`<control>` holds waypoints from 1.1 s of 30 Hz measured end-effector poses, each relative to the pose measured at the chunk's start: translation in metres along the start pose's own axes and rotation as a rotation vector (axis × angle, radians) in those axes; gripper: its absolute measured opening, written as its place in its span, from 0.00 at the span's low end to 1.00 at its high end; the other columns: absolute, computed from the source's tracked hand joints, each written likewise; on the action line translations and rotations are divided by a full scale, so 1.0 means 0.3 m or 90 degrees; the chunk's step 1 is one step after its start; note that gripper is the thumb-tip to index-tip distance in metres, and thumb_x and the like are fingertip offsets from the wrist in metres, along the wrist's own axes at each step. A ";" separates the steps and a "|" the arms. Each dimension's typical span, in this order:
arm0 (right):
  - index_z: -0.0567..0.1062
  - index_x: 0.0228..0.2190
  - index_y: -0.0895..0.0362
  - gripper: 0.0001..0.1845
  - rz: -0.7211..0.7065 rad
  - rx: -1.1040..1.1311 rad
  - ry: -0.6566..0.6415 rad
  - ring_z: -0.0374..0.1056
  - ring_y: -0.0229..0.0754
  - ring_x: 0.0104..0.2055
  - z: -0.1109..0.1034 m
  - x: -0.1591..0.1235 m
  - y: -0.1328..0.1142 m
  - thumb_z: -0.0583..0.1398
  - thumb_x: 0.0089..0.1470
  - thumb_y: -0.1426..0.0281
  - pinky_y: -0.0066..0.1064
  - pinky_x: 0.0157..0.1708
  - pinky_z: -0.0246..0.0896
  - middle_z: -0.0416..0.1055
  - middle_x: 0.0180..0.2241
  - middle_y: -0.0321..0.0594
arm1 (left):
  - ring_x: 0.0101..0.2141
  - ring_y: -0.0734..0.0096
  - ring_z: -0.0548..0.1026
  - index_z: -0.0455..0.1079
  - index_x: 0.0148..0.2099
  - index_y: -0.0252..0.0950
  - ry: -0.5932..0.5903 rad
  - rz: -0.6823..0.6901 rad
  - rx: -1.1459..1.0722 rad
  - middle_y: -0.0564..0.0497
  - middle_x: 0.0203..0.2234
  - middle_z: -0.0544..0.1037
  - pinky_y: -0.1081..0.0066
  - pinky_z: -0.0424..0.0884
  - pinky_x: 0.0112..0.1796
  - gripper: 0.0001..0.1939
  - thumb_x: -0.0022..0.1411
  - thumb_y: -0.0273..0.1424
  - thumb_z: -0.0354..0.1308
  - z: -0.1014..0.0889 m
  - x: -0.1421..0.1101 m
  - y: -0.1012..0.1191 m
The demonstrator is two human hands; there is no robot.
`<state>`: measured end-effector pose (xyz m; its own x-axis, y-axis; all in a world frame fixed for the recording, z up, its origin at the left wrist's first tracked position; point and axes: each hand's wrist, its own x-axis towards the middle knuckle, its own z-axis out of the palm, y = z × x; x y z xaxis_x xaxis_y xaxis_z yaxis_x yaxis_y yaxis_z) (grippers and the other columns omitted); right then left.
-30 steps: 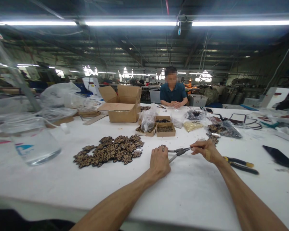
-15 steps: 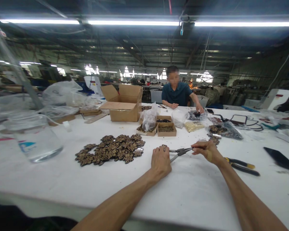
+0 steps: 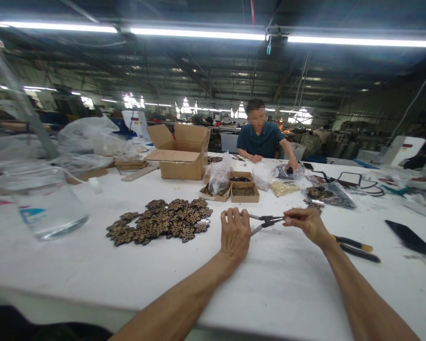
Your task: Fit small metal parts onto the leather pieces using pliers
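Note:
My left hand [image 3: 235,233] is wrapped round the handles of a pair of grey pliers [image 3: 268,220], held above the white table. The jaws point right, towards my right hand [image 3: 307,224]. Thumb and fingers of that hand are pinched together at the jaw tips; whatever sits between them is too small to make out. To the left lies a pile of leopard-patterned, dark-edged pieces [image 3: 166,222], flat and overlapping. A second pair of pliers, with yellow and black handles [image 3: 357,248], rests beside my right wrist.
Beyond my hands stand small open boxes of tiny metal parts [image 3: 245,193] and an open cardboard box [image 3: 182,163]. A clear jug [image 3: 48,206] is at the left, a dark flat object [image 3: 412,237] at the right. Across the table a person [image 3: 260,137] handles plastic bags.
The fingers of my left hand have shifted a little on the handles, its knuckles now higher. My right hand stays pinched at the jaw tips. The view has moved slightly.

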<state>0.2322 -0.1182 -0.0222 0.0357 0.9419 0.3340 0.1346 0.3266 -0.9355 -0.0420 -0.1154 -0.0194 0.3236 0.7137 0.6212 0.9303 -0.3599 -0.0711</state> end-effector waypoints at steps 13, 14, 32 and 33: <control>0.86 0.34 0.59 0.21 0.031 0.029 -0.038 0.77 0.49 0.34 -0.019 0.011 0.047 0.76 0.40 0.59 0.49 0.42 0.80 0.80 0.33 0.44 | 0.60 0.47 0.60 0.59 0.61 0.29 -0.009 0.018 -0.069 0.35 0.52 0.66 0.48 0.65 0.56 0.28 0.58 0.14 0.48 0.063 0.002 -0.006; 0.86 0.35 0.59 0.21 0.034 0.009 -0.042 0.77 0.49 0.33 -0.027 0.015 0.060 0.75 0.40 0.58 0.48 0.41 0.80 0.80 0.33 0.44 | 0.60 0.46 0.59 0.59 0.61 0.29 -0.016 0.030 -0.078 0.34 0.52 0.66 0.47 0.64 0.57 0.29 0.56 0.14 0.49 0.065 0.004 -0.011; 0.84 0.36 0.58 0.14 0.001 -0.416 -0.121 0.76 0.51 0.37 -0.059 0.056 0.196 0.67 0.49 0.63 0.39 0.39 0.69 0.82 0.35 0.46 | 0.57 0.47 0.57 0.59 0.56 0.31 -0.055 -0.087 -0.189 0.36 0.52 0.61 0.48 0.62 0.55 0.35 0.43 0.13 0.56 0.114 0.041 -0.098; 0.84 0.37 0.59 0.15 0.008 -0.411 -0.129 0.76 0.51 0.37 -0.062 0.059 0.193 0.67 0.48 0.63 0.38 0.39 0.69 0.82 0.35 0.46 | 0.57 0.47 0.57 0.59 0.55 0.32 -0.058 -0.088 -0.190 0.36 0.52 0.61 0.49 0.63 0.55 0.35 0.42 0.13 0.57 0.112 0.042 -0.097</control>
<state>0.2590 -0.0839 -0.0683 -0.1367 0.9620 0.2362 0.7020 0.2623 -0.6621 -0.0592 -0.0759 -0.0357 0.2247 0.8140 0.5357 0.8791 -0.4065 0.2488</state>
